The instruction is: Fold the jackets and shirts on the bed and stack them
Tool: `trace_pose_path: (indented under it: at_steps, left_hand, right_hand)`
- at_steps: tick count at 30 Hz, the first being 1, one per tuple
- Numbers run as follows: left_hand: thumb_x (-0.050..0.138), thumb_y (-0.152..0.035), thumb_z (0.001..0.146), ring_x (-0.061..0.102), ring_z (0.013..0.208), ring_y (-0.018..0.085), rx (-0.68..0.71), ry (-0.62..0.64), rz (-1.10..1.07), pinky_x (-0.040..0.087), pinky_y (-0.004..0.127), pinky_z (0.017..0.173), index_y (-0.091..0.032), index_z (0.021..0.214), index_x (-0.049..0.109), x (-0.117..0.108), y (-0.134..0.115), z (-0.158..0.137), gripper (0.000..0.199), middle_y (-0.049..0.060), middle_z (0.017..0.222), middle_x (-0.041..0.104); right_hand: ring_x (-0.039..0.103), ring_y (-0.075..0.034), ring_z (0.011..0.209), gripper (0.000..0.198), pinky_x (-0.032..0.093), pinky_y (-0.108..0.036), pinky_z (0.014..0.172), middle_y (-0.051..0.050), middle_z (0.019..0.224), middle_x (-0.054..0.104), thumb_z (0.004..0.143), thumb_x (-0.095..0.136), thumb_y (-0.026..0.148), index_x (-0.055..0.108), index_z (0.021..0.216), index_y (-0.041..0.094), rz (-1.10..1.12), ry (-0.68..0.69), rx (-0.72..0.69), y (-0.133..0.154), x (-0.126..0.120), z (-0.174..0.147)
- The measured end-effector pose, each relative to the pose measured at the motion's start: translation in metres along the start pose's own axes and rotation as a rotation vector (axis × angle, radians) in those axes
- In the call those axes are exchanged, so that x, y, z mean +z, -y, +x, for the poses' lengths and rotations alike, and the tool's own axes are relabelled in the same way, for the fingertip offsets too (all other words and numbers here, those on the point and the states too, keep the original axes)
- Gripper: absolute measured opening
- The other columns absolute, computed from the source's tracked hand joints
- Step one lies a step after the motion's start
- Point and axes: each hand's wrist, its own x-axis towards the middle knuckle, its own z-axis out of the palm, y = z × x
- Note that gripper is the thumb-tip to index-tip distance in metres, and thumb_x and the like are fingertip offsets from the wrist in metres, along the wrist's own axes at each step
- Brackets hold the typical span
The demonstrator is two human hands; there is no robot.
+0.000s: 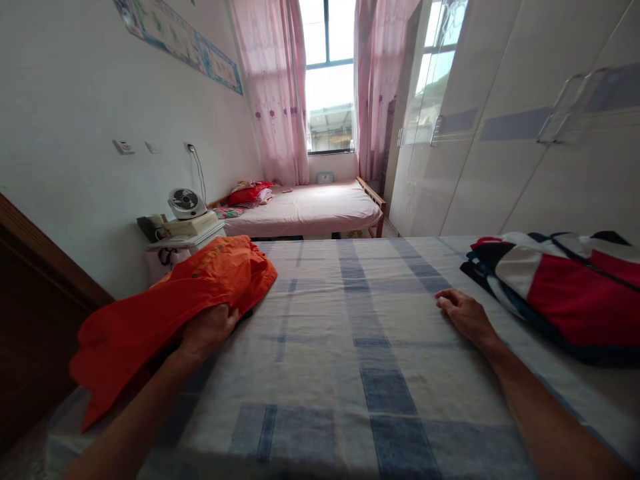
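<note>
One crumpled orange cloth garment [200, 277] gripped in L hand [215, 325]; R hand [463, 315] loosely curled, half-open, w/ piled red-white-navy cloth garments [575, 293] to its R.

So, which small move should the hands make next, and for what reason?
I would probably have the left hand draw the orange garment toward the middle of the blue-and-white bedsheet. The hand is at the garment's edge, the garment lies bunched at the bedsheet's left side, and the right hand, apart from it, shows nothing held.
</note>
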Motion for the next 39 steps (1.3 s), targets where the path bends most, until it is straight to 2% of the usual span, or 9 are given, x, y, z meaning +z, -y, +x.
trace_pose_path:
  at_steps: [3,7,16,20,23,25,27,31,39]
  left_hand:
    - [0.036,-0.033,0.089,0.065,0.09,0.034,0.0,-0.094,0.182,0.05,0.043,0.075,0.0,0.112,0.06,0.0,-0.008,-0.027,0.047,0.025,0.099,0.067]
    - [0.034,-0.042,0.087,0.067,0.091,0.032,0.118,-0.068,0.07,0.054,0.041,0.066,-0.014,0.131,0.052,-0.002,-0.033,-0.051,0.055,0.016,0.12,0.064]
    - [0.03,-0.038,0.089,0.067,0.097,0.023,0.445,0.037,-0.257,0.053,0.034,0.075,-0.025,0.12,0.06,0.029,-0.115,-0.009,0.045,0.004,0.125,0.062]
    - [0.032,-0.033,0.089,0.063,0.104,0.021,0.525,-0.052,-0.322,0.051,0.031,0.082,-0.023,0.11,0.065,0.057,-0.13,0.004,0.04,0.004,0.118,0.066]
    - [0.036,-0.033,0.089,0.06,0.108,0.021,0.605,-0.141,-0.364,0.048,0.032,0.091,-0.021,0.106,0.067,0.075,-0.126,0.007,0.037,0.006,0.116,0.066]
    - [0.037,-0.033,0.089,0.06,0.107,0.022,0.636,-0.159,-0.371,0.048,0.033,0.092,-0.02,0.105,0.068,0.082,-0.123,0.008,0.037,0.007,0.115,0.067]
    - [0.037,-0.033,0.089,0.061,0.106,0.022,0.646,-0.165,-0.371,0.048,0.034,0.092,-0.019,0.104,0.069,0.083,-0.122,0.008,0.038,0.007,0.115,0.067]
    - [0.038,-0.031,0.089,0.061,0.105,0.023,0.638,-0.186,-0.377,0.049,0.034,0.092,-0.019,0.103,0.069,0.081,-0.125,0.008,0.037,0.008,0.114,0.067]
    - [0.039,-0.031,0.087,0.062,0.102,0.022,0.639,-0.211,-0.412,0.051,0.034,0.089,-0.02,0.1,0.07,0.081,-0.126,0.008,0.035,0.007,0.111,0.068]
  right_hand:
    - [0.062,-0.017,0.062,0.021,0.042,-0.028,0.065,0.001,0.065,0.066,0.07,0.048,0.031,0.064,0.081,0.022,0.016,-0.008,-0.015,0.002,0.0,-0.001]
    - [0.061,-0.015,0.064,0.02,0.043,-0.026,0.066,0.0,0.07,0.067,0.072,0.047,0.027,0.063,0.082,0.021,0.053,-0.025,-0.039,0.005,0.0,-0.004]
    - [0.062,-0.011,0.06,0.015,0.046,-0.021,0.06,0.003,0.069,0.068,0.074,0.049,0.021,0.064,0.079,0.022,0.054,-0.1,-0.053,0.011,0.002,-0.009]
    - [0.063,-0.013,0.068,0.022,0.049,-0.023,0.069,0.0,0.079,0.069,0.081,0.042,0.025,0.062,0.091,0.021,0.039,-0.271,-0.055,0.018,-0.035,-0.003]
    - [0.06,-0.02,0.097,0.031,0.044,-0.035,0.089,-0.01,0.104,0.065,0.083,0.04,0.027,0.058,0.106,0.017,-0.032,-0.474,-0.016,0.003,-0.085,0.006]
    - [0.05,-0.029,0.114,0.038,0.038,-0.046,0.096,-0.018,0.12,0.057,0.082,0.041,0.026,0.055,0.114,0.013,-0.149,-0.611,0.066,-0.018,-0.118,0.012]
    - [0.045,-0.036,0.118,0.045,0.036,-0.054,0.093,-0.023,0.124,0.052,0.08,0.046,0.029,0.054,0.12,0.011,-0.346,-0.714,0.235,-0.045,-0.143,0.016]
    - [0.045,-0.041,0.116,0.049,0.034,-0.059,0.091,-0.026,0.121,0.052,0.079,0.049,0.038,0.06,0.116,0.008,-0.571,-0.602,0.488,-0.089,-0.165,0.02]
    - [0.054,-0.038,0.105,0.037,0.038,-0.057,0.085,-0.022,0.107,0.061,0.077,0.048,0.03,0.066,0.103,0.011,-0.624,-0.551,0.38,-0.104,-0.171,0.022]
